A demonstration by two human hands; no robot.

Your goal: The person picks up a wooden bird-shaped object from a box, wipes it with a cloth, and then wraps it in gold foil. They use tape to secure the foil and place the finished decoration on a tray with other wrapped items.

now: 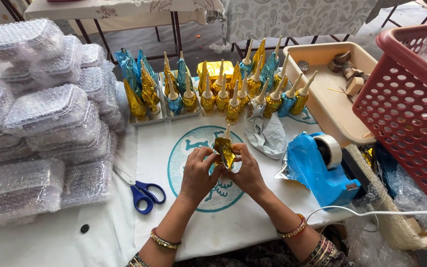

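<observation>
Because the gold-foil cone [224,150], pinched between the fingertips of the left hand [197,176] and right hand [246,172] just above the tabletop [253,217], looks light, crinkly and easily dented, it probably wants gentle holding at the wrapped body, not its slim white tip.

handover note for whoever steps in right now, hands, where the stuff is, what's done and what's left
Left hand and right hand: both grip one cone, its gold foil only partly wrapped.
Done: wrapped gold and blue cones stand in rows behind, some in metal trays.
Nearby: tape dispenser at right, scissors at left, loose foil.
Left: finish wrapping this cone.
</observation>
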